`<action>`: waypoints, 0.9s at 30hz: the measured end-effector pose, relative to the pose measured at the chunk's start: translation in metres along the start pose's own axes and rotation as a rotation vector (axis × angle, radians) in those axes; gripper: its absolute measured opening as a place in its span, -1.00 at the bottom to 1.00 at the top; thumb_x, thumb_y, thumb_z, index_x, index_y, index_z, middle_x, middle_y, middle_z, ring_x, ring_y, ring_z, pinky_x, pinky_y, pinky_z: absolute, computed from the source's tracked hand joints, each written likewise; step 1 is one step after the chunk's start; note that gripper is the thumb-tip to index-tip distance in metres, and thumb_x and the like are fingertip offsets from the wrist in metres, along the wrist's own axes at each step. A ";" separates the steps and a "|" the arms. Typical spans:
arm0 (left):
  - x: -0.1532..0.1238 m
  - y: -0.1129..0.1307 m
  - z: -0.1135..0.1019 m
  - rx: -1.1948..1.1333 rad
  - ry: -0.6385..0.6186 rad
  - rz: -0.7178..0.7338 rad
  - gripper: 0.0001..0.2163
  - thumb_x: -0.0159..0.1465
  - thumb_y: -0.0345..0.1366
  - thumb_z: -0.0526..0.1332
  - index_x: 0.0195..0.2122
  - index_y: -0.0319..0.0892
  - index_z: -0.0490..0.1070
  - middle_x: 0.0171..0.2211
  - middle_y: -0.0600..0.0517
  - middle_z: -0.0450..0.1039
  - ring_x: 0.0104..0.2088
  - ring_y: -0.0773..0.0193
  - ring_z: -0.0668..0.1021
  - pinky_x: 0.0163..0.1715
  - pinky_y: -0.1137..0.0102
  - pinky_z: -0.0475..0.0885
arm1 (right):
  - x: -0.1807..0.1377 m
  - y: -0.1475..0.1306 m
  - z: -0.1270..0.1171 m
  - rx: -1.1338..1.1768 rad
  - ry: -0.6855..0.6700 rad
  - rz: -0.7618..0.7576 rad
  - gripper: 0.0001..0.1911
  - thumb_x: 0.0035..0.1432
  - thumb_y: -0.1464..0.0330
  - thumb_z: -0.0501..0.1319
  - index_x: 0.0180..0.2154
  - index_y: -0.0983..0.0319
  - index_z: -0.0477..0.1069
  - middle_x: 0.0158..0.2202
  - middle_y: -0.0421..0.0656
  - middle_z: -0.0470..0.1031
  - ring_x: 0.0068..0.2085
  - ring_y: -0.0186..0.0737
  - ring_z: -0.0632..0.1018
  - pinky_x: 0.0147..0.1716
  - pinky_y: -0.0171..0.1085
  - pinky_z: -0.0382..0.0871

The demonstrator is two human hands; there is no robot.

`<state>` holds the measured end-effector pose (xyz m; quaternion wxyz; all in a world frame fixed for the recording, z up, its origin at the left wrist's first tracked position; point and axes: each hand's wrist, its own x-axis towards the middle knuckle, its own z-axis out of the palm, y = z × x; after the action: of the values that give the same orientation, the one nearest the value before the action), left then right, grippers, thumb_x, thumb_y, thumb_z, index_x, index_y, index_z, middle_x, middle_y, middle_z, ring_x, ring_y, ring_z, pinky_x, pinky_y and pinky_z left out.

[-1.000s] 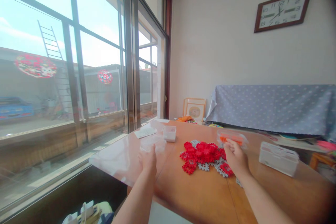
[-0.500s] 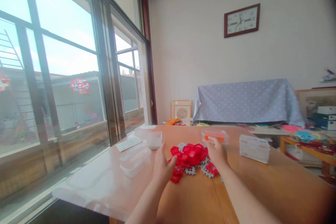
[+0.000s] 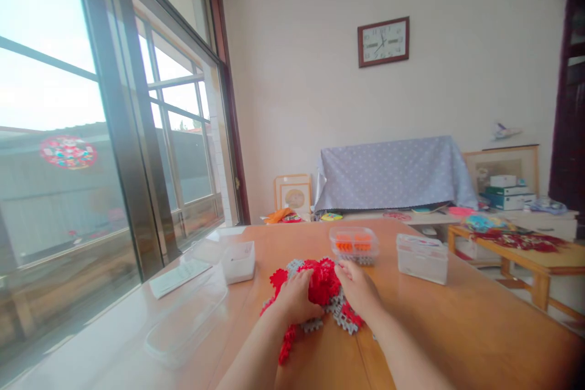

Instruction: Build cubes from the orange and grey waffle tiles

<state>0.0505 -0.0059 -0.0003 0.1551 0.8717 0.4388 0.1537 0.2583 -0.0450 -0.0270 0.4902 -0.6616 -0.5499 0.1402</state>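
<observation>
On the wooden table lies a heap of red toothed plastic pieces (image 3: pixel 326 283), some apparently stacked together. Grey toothed pieces (image 3: pixel 345 319) of a similar kind stick out beneath and around it. My left hand (image 3: pixel 295 300) reaches over the heap's left part, fingers and thumb curved round red pieces. At the heap's right edge, my right hand (image 3: pixel 360 286) has its fingers closed against the red pieces; the fingertips are partly hidden. Just behind the heap stands a clear plastic box (image 3: pixel 375 236) holding orange pieces, with grey ones low in it.
A lidded translucent box (image 3: pixel 423 262) stands to the right on the table (image 3: pixel 439 329). On the left are a white open box (image 3: pixel 240 263), a clear lid or tray (image 3: pixel 183 329) and a paper sheet (image 3: pixel 178 278). A glass window wall runs along the left side.
My view has turned to the right. My right hand has moved from the box of orange pieces to the red heap. My left hand has gone from beside the heap onto it.
</observation>
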 end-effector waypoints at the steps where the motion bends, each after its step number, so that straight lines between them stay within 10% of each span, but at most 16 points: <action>1: 0.001 -0.003 0.001 -0.018 0.035 0.001 -0.19 -0.04 -0.18 0.36 0.30 -0.06 0.24 0.29 -0.11 0.29 0.28 -0.11 0.32 0.24 0.14 0.22 | 0.000 0.000 0.000 0.004 0.001 0.009 -0.51 0.29 0.03 0.04 0.05 0.16 0.46 0.04 -0.05 0.57 0.06 -0.09 0.56 0.06 -0.16 0.37; 12: 0.001 -0.026 -0.020 -1.007 0.482 -0.203 -0.67 0.03 -0.32 0.36 -0.15 -0.19 0.45 -0.36 0.02 0.57 -0.40 0.25 0.57 -0.35 0.40 0.44 | -0.002 0.000 0.003 0.035 0.015 0.054 -0.57 0.22 0.10 0.14 0.02 0.18 0.48 -0.01 -0.03 0.59 0.00 -0.09 0.59 0.02 -0.15 0.41; 19: -0.010 -0.005 -0.035 -1.556 0.291 -0.199 -0.59 0.04 -0.22 0.47 -0.10 -0.18 0.46 -0.23 -0.09 0.62 -0.31 0.16 0.65 -0.28 0.33 0.53 | -0.015 -0.027 0.003 0.251 -0.025 0.004 -0.48 0.19 0.08 0.19 0.11 0.17 0.42 -0.01 0.00 0.57 -0.04 -0.06 0.60 0.02 -0.09 0.44; 27: -0.007 0.018 -0.019 -1.633 -0.032 -0.136 -0.47 0.01 -0.09 0.50 -0.04 -0.24 0.51 -0.20 -0.21 0.63 -0.17 -0.04 0.66 -0.15 0.21 0.55 | -0.030 -0.037 0.016 0.425 -0.196 0.032 -0.15 0.04 0.21 0.35 0.34 0.10 0.14 0.17 0.00 0.42 0.04 -0.08 0.54 0.01 -0.11 0.45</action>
<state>0.0520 -0.0192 0.0238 0.7562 0.4577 0.2384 0.4023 0.2141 -0.0664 -0.0161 0.5603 -0.5354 -0.5426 0.3240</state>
